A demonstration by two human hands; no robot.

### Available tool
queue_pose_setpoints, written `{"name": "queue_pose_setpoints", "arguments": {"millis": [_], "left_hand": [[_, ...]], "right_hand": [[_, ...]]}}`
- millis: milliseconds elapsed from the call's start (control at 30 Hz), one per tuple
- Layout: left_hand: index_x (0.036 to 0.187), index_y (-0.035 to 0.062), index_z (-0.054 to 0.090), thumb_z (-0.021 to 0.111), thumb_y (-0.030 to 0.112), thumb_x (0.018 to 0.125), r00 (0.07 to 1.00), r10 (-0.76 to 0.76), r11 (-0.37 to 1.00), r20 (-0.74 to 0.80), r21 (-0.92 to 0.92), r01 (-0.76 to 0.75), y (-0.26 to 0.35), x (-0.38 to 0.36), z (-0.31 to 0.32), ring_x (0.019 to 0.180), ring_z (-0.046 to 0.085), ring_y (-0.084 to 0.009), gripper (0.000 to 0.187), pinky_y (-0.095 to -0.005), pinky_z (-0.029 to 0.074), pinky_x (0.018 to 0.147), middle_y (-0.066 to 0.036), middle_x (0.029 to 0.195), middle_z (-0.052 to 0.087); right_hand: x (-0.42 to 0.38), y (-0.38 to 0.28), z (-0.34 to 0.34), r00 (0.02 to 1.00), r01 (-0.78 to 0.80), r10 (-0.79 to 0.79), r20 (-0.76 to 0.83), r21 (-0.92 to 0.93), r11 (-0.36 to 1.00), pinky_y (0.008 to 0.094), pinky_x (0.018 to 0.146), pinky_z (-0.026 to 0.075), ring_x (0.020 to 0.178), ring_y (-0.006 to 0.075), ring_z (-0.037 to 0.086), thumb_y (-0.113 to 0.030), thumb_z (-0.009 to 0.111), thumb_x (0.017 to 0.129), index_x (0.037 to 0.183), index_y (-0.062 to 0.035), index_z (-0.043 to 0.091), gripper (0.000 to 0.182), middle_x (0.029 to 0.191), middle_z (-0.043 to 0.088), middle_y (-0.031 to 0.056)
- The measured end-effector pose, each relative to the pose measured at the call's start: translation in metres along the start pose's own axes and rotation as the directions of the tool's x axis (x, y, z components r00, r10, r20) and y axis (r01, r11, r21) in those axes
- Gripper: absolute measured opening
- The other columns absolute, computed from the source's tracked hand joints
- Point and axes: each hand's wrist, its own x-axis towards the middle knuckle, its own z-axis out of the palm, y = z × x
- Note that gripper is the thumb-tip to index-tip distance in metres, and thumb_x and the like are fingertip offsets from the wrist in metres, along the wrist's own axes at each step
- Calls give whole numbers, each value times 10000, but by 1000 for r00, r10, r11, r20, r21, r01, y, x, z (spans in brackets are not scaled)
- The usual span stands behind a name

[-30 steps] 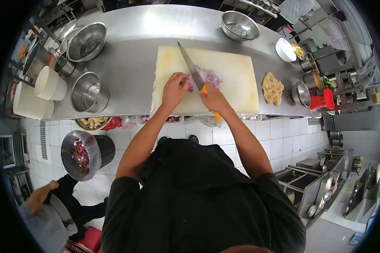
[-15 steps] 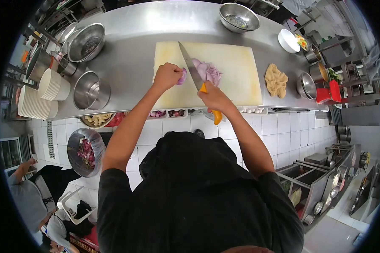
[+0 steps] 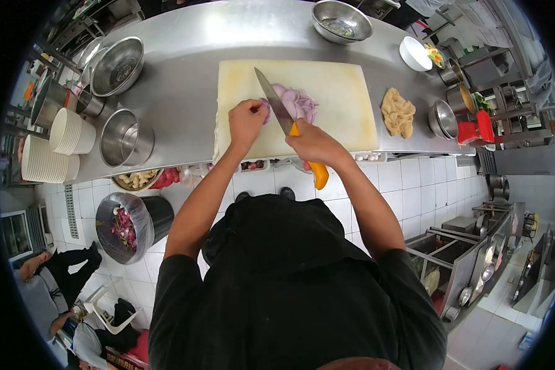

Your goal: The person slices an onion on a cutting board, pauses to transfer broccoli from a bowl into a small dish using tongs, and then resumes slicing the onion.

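While the right hand has its fingers closed round the knife's orange handle, the left hand has its fingers curled at a purple onion piece; exact pinch can't tell. Blade slants over the white cutting board, between that piece and the sliced onion. Board's on the metal table, crumpled cloth right of it.

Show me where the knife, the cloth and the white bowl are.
Knife [image 3: 274, 99]: head view, on the blade.
Cloth [image 3: 398, 113]: head view, middle of the crumpled fabric.
White bowl [image 3: 415, 55]: head view, on its inside.
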Motion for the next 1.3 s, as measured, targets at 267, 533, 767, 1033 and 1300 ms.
{"name": "queue_pose_setpoints", "arguments": {"millis": [267,533,767,1033,1300], "left_hand": [[931,-19,737,713,156,810,992,73,994,-100,-80,-81,-17,-7,12,675,702,-207,214,-310,554,670,-149,776,722],[937,-27,731,714,112,809,985,151,977,-87,-136,-162,-24,-4,10,685,702,-201,189,-312,558,664,-153,816,720],[929,-33,730,715,116,811,984,156,976,-90,-142,-168,-30,-3,11,689,704,-203,191,-308,560,666,-156,820,720],[935,-27,734,710,122,815,970,204,970,-130,-104,-218,-32,-2,14,695,704,-203,193,-308,562,672,-152,819,720],[940,-26,729,707,127,818,983,164,979,-82,-108,-172,-23,-3,7,693,698,-203,197,-311,557,674,-159,809,712]], "right_hand": [[3,1,8,999,45,-45,-6,13,999,414,479,533,511,301,653,-163,505,935,1206,131,367,423,883,645,271],[73,28,41,976,160,-152,-157,45,986,432,477,542,488,332,645,-145,520,921,1104,95,401,325,845,644,301],[24,-12,0,1000,-9,9,-4,-15,1000,400,488,535,543,272,651,-180,539,933,1141,70,415,347,894,616,218],[74,35,55,975,121,-135,-178,-87,989,421,465,542,544,337,663,-138,507,919,1156,97,408,348,879,639,287],[55,3,13,995,60,-59,-79,7,998,415,468,546,543,314,657,-131,512,897,1130,93,424,336,877,630,252]]}}
